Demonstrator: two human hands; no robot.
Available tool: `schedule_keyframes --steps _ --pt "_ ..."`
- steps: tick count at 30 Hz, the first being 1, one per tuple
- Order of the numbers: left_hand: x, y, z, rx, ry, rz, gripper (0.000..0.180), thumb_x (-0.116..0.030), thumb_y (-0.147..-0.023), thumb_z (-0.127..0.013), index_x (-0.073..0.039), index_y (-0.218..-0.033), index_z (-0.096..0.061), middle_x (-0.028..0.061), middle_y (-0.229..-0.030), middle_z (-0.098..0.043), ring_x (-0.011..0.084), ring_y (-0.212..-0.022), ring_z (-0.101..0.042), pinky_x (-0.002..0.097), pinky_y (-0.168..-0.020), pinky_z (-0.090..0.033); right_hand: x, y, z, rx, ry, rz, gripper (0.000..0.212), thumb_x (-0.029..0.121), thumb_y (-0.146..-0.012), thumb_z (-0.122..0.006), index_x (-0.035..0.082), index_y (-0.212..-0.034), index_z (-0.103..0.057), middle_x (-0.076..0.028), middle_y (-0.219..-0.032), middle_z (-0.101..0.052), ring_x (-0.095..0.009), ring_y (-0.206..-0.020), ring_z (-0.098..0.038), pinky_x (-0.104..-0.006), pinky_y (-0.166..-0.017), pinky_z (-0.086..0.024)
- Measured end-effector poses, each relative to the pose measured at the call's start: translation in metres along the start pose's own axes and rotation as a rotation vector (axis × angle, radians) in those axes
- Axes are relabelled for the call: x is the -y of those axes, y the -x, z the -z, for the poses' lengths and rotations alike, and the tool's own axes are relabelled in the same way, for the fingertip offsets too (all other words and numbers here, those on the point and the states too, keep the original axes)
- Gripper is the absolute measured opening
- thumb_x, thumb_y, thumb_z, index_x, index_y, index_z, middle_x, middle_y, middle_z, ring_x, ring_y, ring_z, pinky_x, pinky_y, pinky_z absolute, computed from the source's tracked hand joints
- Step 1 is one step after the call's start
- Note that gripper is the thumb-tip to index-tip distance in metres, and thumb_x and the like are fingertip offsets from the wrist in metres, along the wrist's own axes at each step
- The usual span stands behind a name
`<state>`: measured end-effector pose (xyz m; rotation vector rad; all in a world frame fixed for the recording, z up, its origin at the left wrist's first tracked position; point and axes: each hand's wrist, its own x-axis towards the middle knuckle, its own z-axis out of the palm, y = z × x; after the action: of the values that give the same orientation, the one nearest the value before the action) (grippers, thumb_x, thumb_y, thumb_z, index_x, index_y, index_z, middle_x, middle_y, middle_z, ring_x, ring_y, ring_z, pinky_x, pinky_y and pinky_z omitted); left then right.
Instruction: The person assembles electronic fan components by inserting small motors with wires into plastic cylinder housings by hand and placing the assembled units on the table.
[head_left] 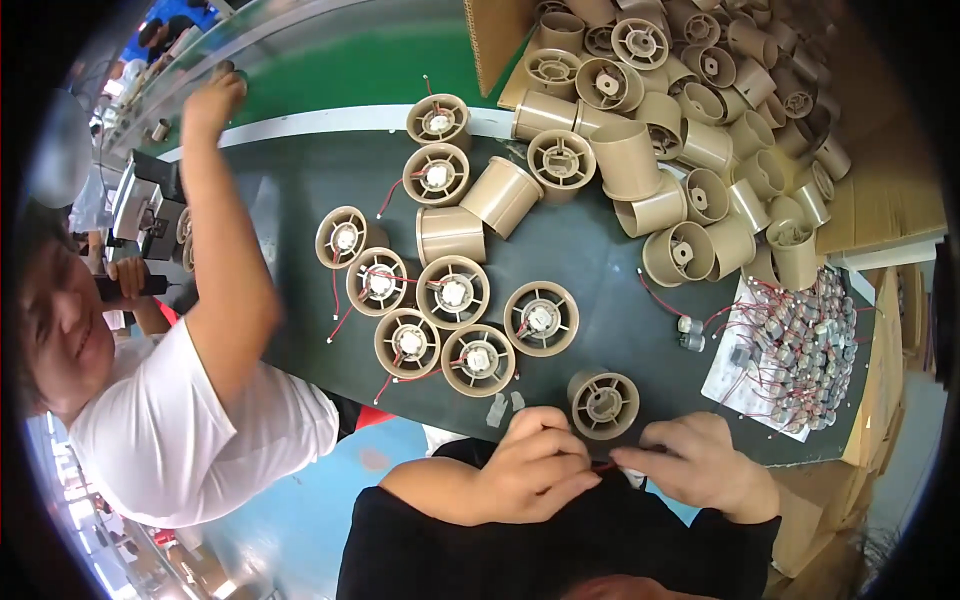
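Note:
At the table's near edge my left hand is closed, its fingertips pinching one end of a short red wire. My right hand is closed too, with thumb and finger meeting the wire from the other side. A small pale piece shows beneath the right fingers; its kind is hidden. Just beyond both hands stands a tan plastic cup-shaped housing with a spoked inside. Further left are several like housings with white-centred motors and red leads. Two small clear pieces lie beside my left hand.
On the right, many small motors with red wires cover a white sheet; a loose motor lies beside it. Tan housings spill from a cardboard box. A co-worker's arm reaches across the dark table's left side, over a green belt.

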<state>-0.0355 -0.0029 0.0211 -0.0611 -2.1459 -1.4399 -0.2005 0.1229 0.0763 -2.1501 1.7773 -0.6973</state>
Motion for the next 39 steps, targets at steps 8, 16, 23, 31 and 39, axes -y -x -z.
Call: schedule_keyframes --steps 8,16,23,31,39 --pt "-0.003 -0.009 0.005 0.24 0.541 0.372 0.015 -0.01 -0.073 -0.059 0.002 -0.082 -0.057 0.0079 -0.067 -0.055 0.0191 -0.062 -0.048 0.0268 -0.053 -0.037 -0.004 0.001 0.0 -0.118 -0.229 0.036 0.033 0.008 -0.055 -0.06 0.013 -0.088 -0.061 0.001 -0.07 -0.05 -0.011 -0.05 -0.046 -0.0216 -0.042 -0.034" --pt "0.0 -0.009 -0.01 -0.184 -0.017 0.186 0.019 -0.006 -0.062 -0.069 -0.005 -0.069 -0.051 0.0006 -0.05 -0.041 0.0143 -0.043 -0.039 0.0251 -0.039 -0.029 0.0 -0.011 -0.004 -0.123 0.381 0.082 0.018 0.012 -0.058 -0.058 0.008 -0.076 -0.058 0.001 -0.066 -0.048 -0.009 -0.047 -0.04 -0.0209 -0.041 -0.028" --pt "0.01 0.004 -0.02 -0.096 0.139 0.604 0.073 -0.015 -0.064 -0.069 0.001 -0.122 -0.027 0.0021 -0.062 -0.039 0.0098 -0.053 -0.037 0.0214 -0.046 -0.035 -0.006 -0.006 -0.015 -0.12 0.426 -0.051 0.026 0.014 -0.058 -0.055 0.007 -0.082 -0.058 -0.001 -0.069 -0.048 -0.011 -0.052 -0.042 -0.0237 -0.044 -0.03" --pt "0.019 0.01 -0.022 0.077 0.488 0.78 0.067 0.007 -0.074 -0.054 0.001 -0.127 -0.014 0.0094 -0.115 -0.04 0.0109 -0.097 -0.044 0.022 -0.08 -0.037 -0.007 -0.012 -0.009 -0.062 0.515 0.064 0.031 0.015 -0.055 -0.054 0.008 -0.085 -0.059 0.001 -0.07 -0.047 -0.01 -0.054 -0.043 -0.0224 -0.045 -0.03" --pt "0.019 0.006 -0.016 -0.045 0.201 0.491 0.055 -0.007 -0.067 -0.066 0.001 -0.115 -0.04 0.0043 -0.081 -0.045 0.0087 -0.066 -0.043 0.0189 -0.055 -0.037 -0.012 -0.015 -0.01 -0.05 0.551 0.044 0.026 0.015 -0.058 -0.052 0.006 -0.082 -0.056 -0.002 -0.073 -0.048 -0.01 -0.055 -0.042 -0.0212 -0.046 -0.03"
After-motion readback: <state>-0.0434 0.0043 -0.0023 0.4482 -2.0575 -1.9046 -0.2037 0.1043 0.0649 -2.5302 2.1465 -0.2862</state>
